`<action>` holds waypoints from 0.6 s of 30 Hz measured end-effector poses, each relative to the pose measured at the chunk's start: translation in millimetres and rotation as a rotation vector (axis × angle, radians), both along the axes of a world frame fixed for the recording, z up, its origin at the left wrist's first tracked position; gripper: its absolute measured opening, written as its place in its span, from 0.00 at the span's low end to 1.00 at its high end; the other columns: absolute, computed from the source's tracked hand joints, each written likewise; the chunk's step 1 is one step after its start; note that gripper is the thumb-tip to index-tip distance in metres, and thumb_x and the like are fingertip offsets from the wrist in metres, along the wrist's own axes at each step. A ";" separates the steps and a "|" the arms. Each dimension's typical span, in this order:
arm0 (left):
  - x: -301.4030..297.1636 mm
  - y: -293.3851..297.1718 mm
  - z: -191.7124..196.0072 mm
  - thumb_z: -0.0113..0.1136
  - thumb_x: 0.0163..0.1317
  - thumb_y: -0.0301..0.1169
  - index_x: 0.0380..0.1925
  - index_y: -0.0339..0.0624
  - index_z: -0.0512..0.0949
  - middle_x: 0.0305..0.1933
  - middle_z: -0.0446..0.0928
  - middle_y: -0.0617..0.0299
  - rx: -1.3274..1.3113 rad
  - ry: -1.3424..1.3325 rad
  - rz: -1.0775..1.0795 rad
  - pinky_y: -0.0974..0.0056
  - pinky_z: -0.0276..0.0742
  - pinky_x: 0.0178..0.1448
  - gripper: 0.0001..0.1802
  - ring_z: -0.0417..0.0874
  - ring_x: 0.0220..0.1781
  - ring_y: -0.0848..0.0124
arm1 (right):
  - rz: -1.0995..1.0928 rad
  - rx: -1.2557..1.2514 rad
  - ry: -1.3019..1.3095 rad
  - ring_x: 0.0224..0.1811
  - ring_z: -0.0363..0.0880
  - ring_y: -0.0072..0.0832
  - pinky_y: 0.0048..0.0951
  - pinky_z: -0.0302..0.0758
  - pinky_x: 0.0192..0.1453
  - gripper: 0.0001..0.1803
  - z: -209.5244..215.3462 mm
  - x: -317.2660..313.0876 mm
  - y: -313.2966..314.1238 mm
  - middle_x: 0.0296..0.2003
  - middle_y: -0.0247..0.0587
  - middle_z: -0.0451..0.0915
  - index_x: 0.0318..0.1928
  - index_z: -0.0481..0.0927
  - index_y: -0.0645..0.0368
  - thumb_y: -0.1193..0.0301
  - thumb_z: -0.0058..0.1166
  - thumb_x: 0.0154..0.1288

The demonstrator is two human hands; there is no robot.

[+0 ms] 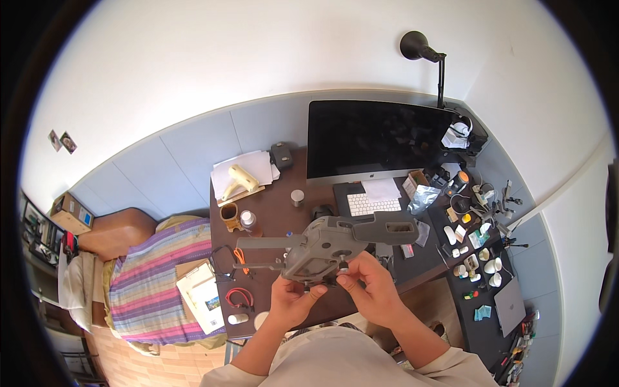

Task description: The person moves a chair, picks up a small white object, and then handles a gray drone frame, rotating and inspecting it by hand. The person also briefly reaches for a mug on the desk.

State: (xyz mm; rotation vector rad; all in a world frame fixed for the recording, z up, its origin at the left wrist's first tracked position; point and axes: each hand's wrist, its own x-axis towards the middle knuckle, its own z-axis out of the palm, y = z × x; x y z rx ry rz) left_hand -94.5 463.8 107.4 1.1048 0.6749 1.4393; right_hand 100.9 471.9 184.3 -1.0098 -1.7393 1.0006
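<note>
Left of our fingers (313,294) are a striped cloth (158,274), a red cable (250,298) and a bottle (249,221). Our left hand (291,304) and right hand (372,293) grip a grey device (325,246) between them, which hides some desk (277,198) beyond; rightward sit white cups (493,266).

Looks like a home room used as an office. Has a brown desk (277,209) mid-frame, with a large monitor (374,138) and white keyboard (374,205) just right of centre, a black lamp (414,46) at upper right and a grey laptop (509,306) at lower right. Feels domestic through a striped blanket (155,277) and wood-look floor (122,361) at lower left, plus small photos (68,142) at upper left.
</note>
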 end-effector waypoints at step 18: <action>-0.2 -12.5 19.8 0.72 0.66 0.23 0.62 0.33 0.76 0.61 0.82 0.49 -0.065 -0.104 -0.048 0.59 0.79 0.69 0.25 0.83 0.64 0.63 | -0.032 0.136 -0.171 0.37 0.83 0.31 0.27 0.81 0.41 0.05 13.5 -12.1 -7.3 0.42 0.42 0.82 0.40 0.83 0.64 0.81 0.65 0.66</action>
